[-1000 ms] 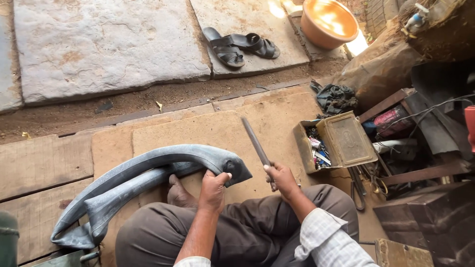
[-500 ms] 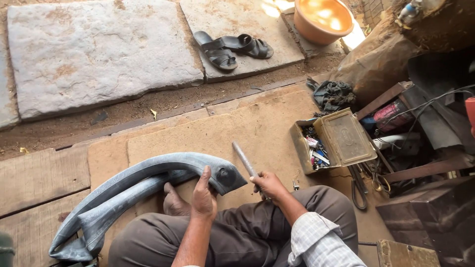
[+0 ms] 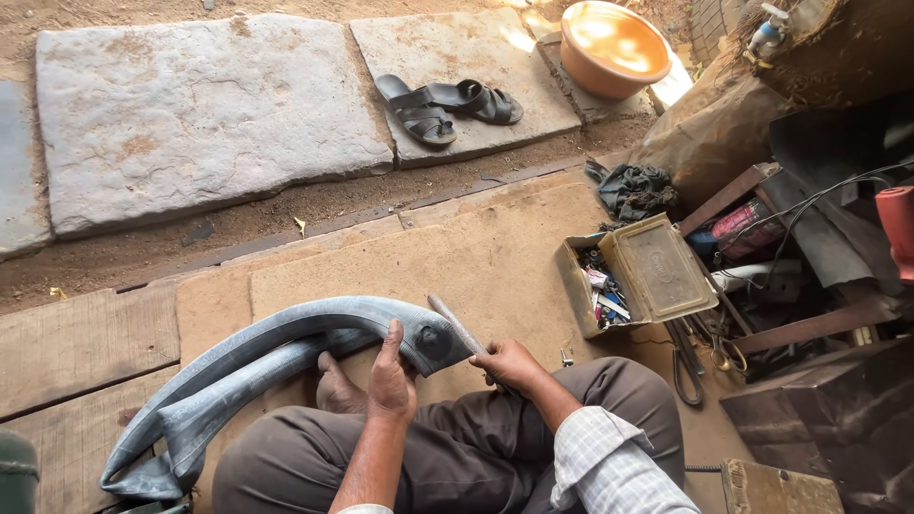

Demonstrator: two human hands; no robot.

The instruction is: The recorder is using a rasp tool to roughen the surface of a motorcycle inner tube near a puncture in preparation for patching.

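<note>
A grey rubber inner tube [image 3: 286,352], folded flat, lies across my lap and bare foot on the wooden floor. My left hand [image 3: 391,376] presses down on its folded end, beside a round dark patch [image 3: 435,342]. My right hand [image 3: 511,365] grips a long flat metal file [image 3: 456,324] by its handle. The file's blade rests against the tube's end, right next to the patch.
An open metal toolbox [image 3: 636,276] with small tools stands to the right, with scissors [image 3: 687,357] and clutter beyond. A rag [image 3: 636,188] lies behind it. Black sandals [image 3: 446,103] and an orange basin [image 3: 614,46] sit on stone slabs ahead.
My right hand has brought the file down and left, from raised above the floor to the tube's end. The left hand has stayed on the tube.
</note>
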